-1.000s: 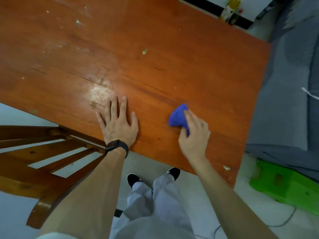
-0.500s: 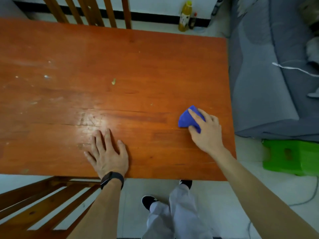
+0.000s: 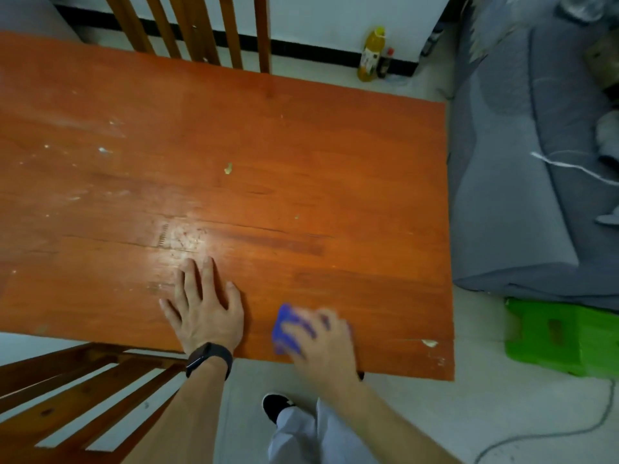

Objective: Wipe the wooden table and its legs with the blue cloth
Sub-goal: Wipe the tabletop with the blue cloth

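Wiping seems barely begun: blue cloth (image 3: 287,324) is covered by right hand (image 3: 323,343), grip blurred; left hand (image 3: 206,313) laid flat; specks (image 3: 102,150) left at 9 o'clock.

The wooden table (image 3: 335,145) carries a yellowish scrap (image 3: 228,168) near centre, white specks (image 3: 104,150) toward 10 o'clock, and the blue cloth (image 3: 284,324) at 6 o'clock.

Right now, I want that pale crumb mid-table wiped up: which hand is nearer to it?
Left. The left hand lies flat on the near side of the crumb; the right hand, atop the blue cloth, sits farther off, toward the right.
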The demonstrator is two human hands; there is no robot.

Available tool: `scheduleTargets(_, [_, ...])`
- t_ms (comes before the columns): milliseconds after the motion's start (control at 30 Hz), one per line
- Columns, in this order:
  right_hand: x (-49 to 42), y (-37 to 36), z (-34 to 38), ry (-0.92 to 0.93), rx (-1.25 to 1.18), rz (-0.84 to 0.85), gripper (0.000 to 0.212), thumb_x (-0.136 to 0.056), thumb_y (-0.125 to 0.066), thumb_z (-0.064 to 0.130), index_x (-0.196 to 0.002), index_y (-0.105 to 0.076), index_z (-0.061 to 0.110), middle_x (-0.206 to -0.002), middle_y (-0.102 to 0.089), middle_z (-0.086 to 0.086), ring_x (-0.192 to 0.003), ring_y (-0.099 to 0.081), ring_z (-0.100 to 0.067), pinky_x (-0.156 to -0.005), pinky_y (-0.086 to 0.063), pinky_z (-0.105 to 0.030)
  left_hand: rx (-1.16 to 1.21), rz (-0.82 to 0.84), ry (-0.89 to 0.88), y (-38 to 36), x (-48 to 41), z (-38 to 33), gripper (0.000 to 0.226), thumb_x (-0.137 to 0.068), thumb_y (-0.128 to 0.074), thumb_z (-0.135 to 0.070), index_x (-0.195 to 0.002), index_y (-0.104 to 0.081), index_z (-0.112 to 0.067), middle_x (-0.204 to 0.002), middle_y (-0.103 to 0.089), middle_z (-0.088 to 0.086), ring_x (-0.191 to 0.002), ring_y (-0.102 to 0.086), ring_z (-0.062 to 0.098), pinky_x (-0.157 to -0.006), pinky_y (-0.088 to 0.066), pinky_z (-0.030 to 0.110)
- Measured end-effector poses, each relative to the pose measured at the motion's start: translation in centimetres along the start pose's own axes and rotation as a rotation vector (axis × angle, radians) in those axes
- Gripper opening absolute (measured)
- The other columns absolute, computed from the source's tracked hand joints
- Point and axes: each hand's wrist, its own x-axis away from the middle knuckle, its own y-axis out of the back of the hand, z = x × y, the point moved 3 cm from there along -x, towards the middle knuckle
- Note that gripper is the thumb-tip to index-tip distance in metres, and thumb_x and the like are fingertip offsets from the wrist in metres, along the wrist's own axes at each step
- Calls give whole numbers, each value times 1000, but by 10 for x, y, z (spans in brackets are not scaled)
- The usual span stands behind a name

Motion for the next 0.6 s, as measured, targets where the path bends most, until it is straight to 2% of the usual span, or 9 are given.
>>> scheduleTargets(67, [16,0,27,144,-133,264,28,-86,-63,54,-107,-63,35,-124,-58,15,-104,-52,-19,-81,-51,-42,3,-3,5,0,0,2,65,-95,-29,-56,-156,-12,-40,-167,-4,-6,-153,2,16,-122,2,55])
scheduleTargets(100, [6,12,24,155,-238,311,28,-86,-63,56,-105,-64,36,-121,-59,17,-106,-53,-13,-89,-48,-38,5,-4,7,-1,0,3,65,-95,-29,-56,-156,-13,-40,-167,-4,-7,-153,2,16,-122,2,54])
scheduleTargets(200, [-57,41,-41,82,-126,131,27,-84,-68,52,-103,-68,33,-111,-65,11,-105,-59,-9,-96,-44,-32,4,-5,15,-3,-3,0,64,-97,-29,-56,-156,-12,-41,-167,-2,-7,-153,5,15,-122,6,52])
scheduleTargets(300, [-115,64,-122,-376,-37,-157,40,-87,-58,53,-112,-69,23,-116,-67,-3,-110,-59,-27,-96,-42,-39,6,-1,21,-2,-3,-1,63,-99,-31,-55,-156,-10,-42,-167,1,-8,-153,8,14,-122,6,52])
scheduleTargets(367, [-110,48,-116,-600,108,-291,42,-90,-53,54,-119,-67,26,-123,-65,-3,-112,-56,-32,-90,-41,-40,15,2,32,-4,-4,0,64,-99,-31,-55,-156,-8,-42,-166,3,-8,-152,9,14,-122,7,51])
scheduleTargets(400, [-92,34,-92,-595,134,-308,38,-90,-55,51,-119,-67,28,-124,-64,-1,-110,-55,-31,-87,-42,-40,16,2,28,-4,-4,0,64,-98,-31,-55,-156,-7,-42,-166,3,-8,-152,9,14,-122,7,51])
scheduleTargets(467, [-49,7,-24,-243,78,-142,35,-88,-57,47,-119,-66,34,-125,-63,6,-107,-53,-24,-81,-45,-38,17,-2,19,-3,-4,2,65,-98,-31,-55,-156,-7,-43,-166,2,-8,-153,7,15,-122,5,53])
scheduleTargets(533, [-7,-10,36,130,-28,211,37,-85,-56,46,-121,-60,41,-125,-57,16,-106,-51,-15,-79,-49,-35,29,13,25,-1,-4,4,66,-97,-33,-55,-156,-7,-43,-166,0,-8,-153,6,16,-122,4,54])
scheduleTargets(600, [6,-4,54,237,-203,442,29,-87,-61,44,-116,-63,43,-121,-58,21,-104,-51,-4,-89,-46,-31,37,30,17,0,-3,6,67,-96,-33,-56,-156,-6,-43,-166,2,-9,-152,8,15,-122,4,54])
